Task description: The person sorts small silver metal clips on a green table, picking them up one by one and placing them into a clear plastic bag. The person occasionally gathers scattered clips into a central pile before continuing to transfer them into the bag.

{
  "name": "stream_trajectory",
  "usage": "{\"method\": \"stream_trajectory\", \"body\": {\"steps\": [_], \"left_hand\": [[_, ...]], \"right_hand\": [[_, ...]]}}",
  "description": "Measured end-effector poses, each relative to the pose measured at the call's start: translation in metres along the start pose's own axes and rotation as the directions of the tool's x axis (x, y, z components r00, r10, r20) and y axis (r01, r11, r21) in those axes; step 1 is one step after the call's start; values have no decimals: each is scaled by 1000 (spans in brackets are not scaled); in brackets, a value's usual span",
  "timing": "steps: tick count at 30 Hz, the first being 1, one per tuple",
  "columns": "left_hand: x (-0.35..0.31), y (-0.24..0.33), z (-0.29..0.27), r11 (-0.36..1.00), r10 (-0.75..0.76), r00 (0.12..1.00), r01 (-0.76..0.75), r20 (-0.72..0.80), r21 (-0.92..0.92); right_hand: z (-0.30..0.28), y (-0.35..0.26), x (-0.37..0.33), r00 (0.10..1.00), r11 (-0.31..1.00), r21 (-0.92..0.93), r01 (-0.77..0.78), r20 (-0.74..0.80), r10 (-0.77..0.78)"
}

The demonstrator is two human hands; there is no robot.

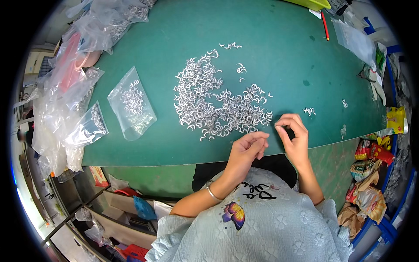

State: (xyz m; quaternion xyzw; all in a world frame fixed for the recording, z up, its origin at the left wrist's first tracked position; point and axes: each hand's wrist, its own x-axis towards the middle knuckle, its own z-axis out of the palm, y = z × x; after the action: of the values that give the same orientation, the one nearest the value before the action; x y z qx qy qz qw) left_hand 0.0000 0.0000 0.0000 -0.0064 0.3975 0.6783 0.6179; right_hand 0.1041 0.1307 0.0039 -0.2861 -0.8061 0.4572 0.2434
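A wide heap of small silvery crescent-shaped metal pieces [196,102] lies spread on the green tabletop [270,26]. At the heap's near right edge is my right hand [295,136], its thumb and forefinger pinched together close to the outermost pieces. My left hand [248,150] is held just in front of the heap, with its fingers curled inward and the thumb against them. Whatever either hand pinches is too small or hidden to make out. A few loose crescents [309,112] sit apart, to the right of my right hand.
To the left lie a clear bag of crescents [150,114] and a smaller filled bag [80,136], beside heaped plastic bags [50,131] and a pink basin [89,59]. A red pencil [325,27], flat plastic bags [355,43] and a yellow-green tray [312,3] are at the far right.
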Motion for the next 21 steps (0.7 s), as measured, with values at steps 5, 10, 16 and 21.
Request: {"method": "stream_trajectory", "body": {"steps": [5,10,16,21], "left_hand": [[0,5,14,978,125,989,-109,-83,177],[-5,14,18,938,189,977,-149,-102,314],[-9,16,15,835,304,951,-240,-52,494],[-7,16,17,758,410,912,-329,-20,564]], "right_hand": [[15,-15,-9,969,768,592,-245,122,215],[14,-20,-8,984,821,544,-175,91,150],[1,-28,-1,984,920,389,-54,175,-16],[1,-27,-6,967,815,527,-242,197,160]]}}
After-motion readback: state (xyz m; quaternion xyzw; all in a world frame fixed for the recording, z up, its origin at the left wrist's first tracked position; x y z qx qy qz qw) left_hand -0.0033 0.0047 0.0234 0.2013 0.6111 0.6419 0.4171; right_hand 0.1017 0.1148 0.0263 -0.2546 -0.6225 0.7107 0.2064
